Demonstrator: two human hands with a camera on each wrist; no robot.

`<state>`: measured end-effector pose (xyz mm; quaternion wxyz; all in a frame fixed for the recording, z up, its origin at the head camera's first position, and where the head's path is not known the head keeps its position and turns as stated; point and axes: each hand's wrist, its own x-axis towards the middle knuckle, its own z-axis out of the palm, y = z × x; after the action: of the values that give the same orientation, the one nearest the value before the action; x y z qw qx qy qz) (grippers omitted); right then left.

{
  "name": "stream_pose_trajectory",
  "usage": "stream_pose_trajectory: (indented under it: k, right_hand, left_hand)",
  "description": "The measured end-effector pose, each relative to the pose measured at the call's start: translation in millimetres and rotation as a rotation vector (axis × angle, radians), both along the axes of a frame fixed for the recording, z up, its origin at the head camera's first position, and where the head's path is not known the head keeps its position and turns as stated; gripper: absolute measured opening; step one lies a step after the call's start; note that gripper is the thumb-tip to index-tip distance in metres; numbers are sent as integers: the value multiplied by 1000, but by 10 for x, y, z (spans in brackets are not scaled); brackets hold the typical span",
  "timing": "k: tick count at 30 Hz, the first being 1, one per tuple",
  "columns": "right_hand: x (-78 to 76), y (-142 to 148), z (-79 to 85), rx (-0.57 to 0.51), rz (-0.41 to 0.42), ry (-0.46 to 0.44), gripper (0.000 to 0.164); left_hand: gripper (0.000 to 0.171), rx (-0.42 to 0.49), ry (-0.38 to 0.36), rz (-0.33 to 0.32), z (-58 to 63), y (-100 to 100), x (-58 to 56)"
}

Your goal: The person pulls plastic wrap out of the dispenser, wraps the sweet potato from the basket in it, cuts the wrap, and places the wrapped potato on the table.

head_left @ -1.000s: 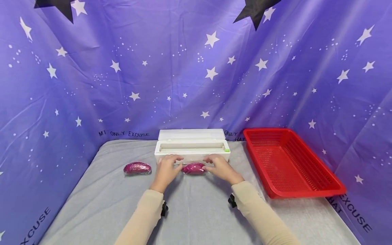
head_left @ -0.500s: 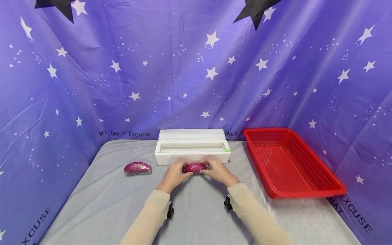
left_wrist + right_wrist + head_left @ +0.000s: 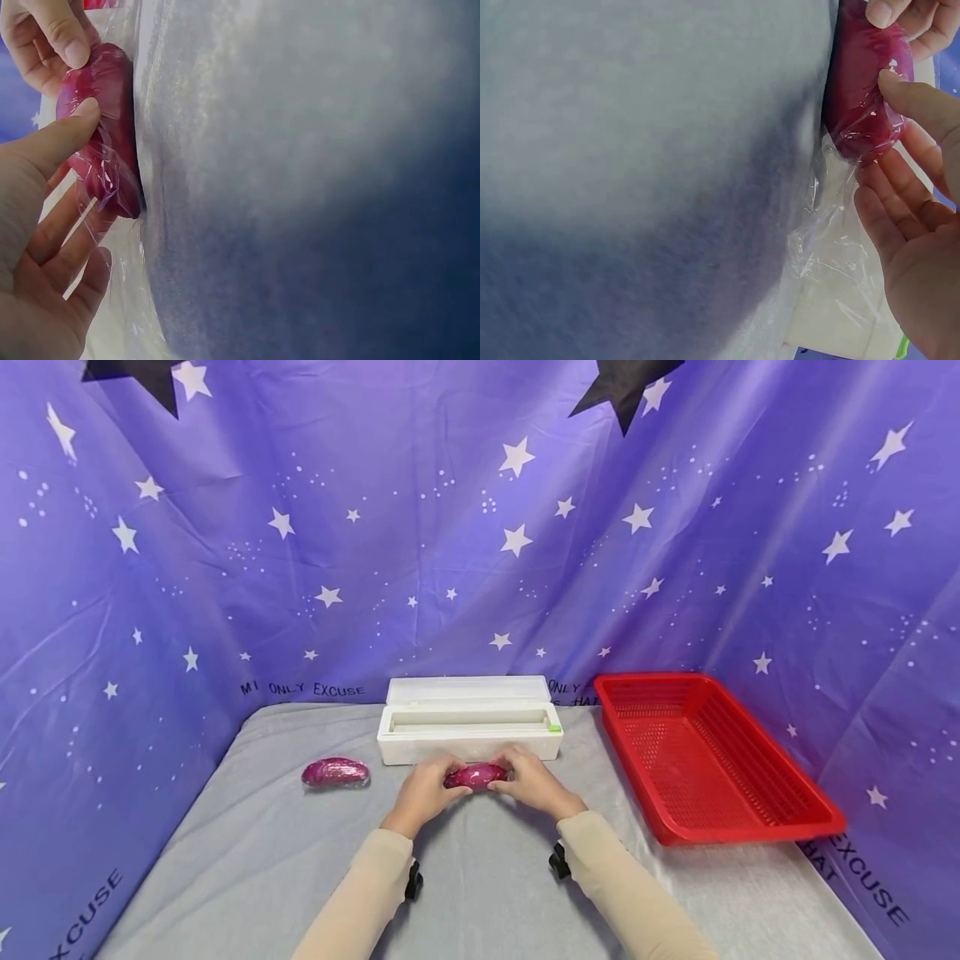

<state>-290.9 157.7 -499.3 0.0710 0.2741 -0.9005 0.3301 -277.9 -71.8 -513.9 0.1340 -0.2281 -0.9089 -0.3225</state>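
A glossy purple-red oblong vegetable, much like a sweet potato, lies on the grey cloth just in front of the white cling film dispenser. My left hand grips its left end, thumb on the near side and fingers behind. At the other end my right hand holds it the same way. Clear cling film covers the vegetable in the left wrist view. Loose, crinkled film trails off its end beneath my right fingers. Both thumbs press on the wrapped surface.
A second purple-red vegetable, wrapped in shiny film, lies to the left. The dispenser's lid stands raised at the back. A red perforated basket occupies the table's right side. Purple star-printed cloth hangs behind and at both sides.
Both hands have come inward from the vegetable's sides, and the thumbs have moved to its near side. Over the last half second the grip has stayed nearly the same.
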Motion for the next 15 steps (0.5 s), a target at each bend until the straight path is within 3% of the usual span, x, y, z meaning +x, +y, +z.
stream_pose_trajectory:
  k: [15]
  right_hand:
    - [-25, 20, 103, 29, 42, -10, 32]
  left_hand:
    - [34, -19, -54, 31, 27, 19, 5]
